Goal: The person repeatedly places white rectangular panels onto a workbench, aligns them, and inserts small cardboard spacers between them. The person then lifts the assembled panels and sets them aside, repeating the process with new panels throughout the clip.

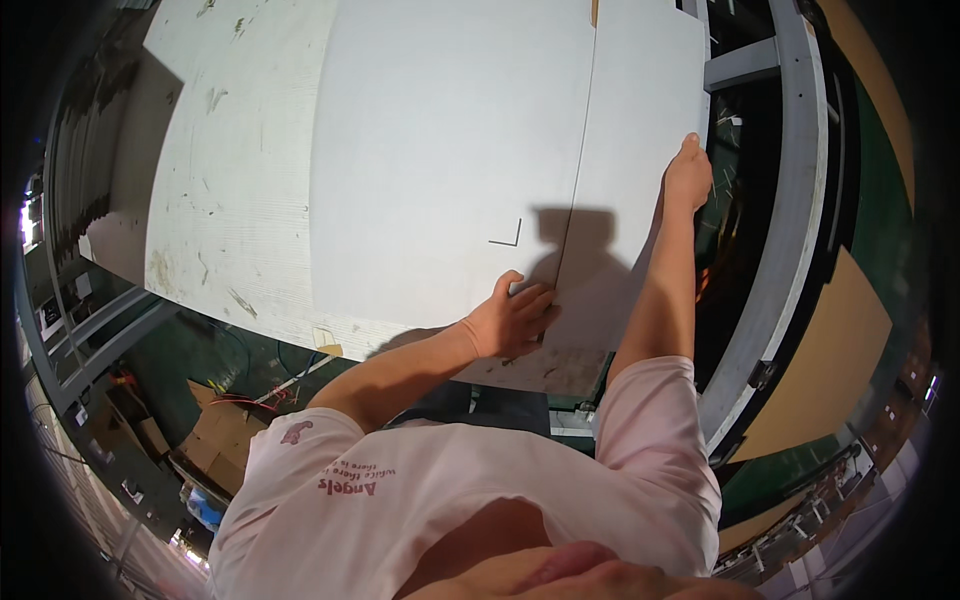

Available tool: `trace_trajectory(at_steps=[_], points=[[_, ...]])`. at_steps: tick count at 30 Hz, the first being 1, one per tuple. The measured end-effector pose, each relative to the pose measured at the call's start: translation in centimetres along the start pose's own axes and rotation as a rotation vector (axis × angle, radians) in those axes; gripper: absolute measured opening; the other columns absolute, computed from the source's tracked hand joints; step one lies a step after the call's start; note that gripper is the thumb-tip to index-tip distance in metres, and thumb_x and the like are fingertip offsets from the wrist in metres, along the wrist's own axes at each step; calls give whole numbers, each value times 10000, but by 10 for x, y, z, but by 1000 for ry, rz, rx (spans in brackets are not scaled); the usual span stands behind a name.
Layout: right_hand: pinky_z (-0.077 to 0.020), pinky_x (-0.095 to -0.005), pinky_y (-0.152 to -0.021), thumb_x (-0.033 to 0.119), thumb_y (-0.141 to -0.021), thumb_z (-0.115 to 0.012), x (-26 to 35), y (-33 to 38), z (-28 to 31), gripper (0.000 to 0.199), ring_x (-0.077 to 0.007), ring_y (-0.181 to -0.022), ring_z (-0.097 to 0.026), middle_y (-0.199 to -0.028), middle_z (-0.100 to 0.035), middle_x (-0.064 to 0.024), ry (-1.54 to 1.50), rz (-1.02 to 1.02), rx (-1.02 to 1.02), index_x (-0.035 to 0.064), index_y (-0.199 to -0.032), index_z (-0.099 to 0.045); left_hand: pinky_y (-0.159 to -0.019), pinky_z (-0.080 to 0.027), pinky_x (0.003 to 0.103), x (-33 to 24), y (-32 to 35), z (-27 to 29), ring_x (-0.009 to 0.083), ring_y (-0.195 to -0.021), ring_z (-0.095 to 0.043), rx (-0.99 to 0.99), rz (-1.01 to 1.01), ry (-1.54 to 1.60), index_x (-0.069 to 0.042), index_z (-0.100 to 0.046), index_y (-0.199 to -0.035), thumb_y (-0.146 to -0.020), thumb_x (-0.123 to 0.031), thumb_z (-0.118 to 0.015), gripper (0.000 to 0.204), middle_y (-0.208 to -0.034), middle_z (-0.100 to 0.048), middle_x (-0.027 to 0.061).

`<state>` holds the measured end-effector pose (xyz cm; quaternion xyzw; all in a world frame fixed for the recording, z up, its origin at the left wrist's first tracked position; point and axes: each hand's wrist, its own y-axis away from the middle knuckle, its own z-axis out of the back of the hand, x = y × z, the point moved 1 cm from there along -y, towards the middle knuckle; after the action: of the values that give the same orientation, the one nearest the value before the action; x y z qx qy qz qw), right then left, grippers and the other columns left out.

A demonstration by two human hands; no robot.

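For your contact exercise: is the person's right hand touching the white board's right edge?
Touching. The head view shows the right hand curled over the right edge of the white board, with no gap.

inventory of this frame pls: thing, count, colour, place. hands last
large flat sheet: 1, white, centre, lying on the work table
narrow sheet: 1, white, right of the large sheet, edge to edge along a seam
work table: 1, white, scuffed and stained, bare at left under the sheets
metal frame: 1, grey, curving down the right side
cardboard pieces: several, brown, floor at lower left
brown board: 1, tan, far right beyond the frame
shirt: 1, pale pink, bottom centre
left hand: 1, flat on the sheets at the near end of the seam
right hand: 1, gripping the narrow sheet's right edge
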<state>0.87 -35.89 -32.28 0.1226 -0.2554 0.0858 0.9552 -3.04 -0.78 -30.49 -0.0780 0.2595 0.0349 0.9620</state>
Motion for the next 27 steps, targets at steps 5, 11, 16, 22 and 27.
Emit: trace_trajectory(at_steps=[5, 11, 16, 22, 27], points=[[-498, -486, -732, 450, -951, -424, 10, 23, -4, 470, -376, -850, -645, -916, -665, -211, 271, -31, -151, 25, -970, -624, -966, -281, 526, -2, -1, 2, 217, -1154, -501, -39, -16, -18, -90, -621, -1096, -638, -385, -701, 550, -1222, -524, 113], [-467, -470, -869, 289, -884, -599, -46, 30, -24, 445, -400, -995, -587, -1078, -592, -251, 91, 354, -342, -2, -1212, -518, -942, -301, 530, -5, -13, 13, 258, -1120, -530, 10, -45, -55, -73, -611, -1102, -660, -388, -706, 551, -1209, -531, 145], [-248, -527, -1072, 262, -731, -749, -82, 15, 110, 790, -445, -1305, -323, -1400, -380, -231, 212, 547, -488, 2, -1378, -377, -952, -290, 538, -13, -13, 7, 276, -1135, -513, -10, -39, -98, -81, -558, -1186, -721, -414, -671, 582, -1229, -520, 155], [-268, -535, -1088, 227, -801, -654, -231, -147, 280, 657, -418, -1323, -353, -1420, -385, -240, 1008, 101, -560, 35, -1370, -388, -966, -283, 551, -20, -10, 9, 298, -1149, -505, 3, -45, -135, -103, -544, -1204, -722, -449, -662, 606, -1249, -504, 160], [-520, -467, -788, 125, -829, -573, -212, -209, 310, 324, -374, -945, -639, -987, -653, -225, 758, 191, -145, -4, -1125, -591, -1045, -256, 583, -29, -3, 12, 338, -1237, -433, 141, 31, -211, -80, -514, -1247, -680, -392, -717, 679, -1321, -451, 190]])
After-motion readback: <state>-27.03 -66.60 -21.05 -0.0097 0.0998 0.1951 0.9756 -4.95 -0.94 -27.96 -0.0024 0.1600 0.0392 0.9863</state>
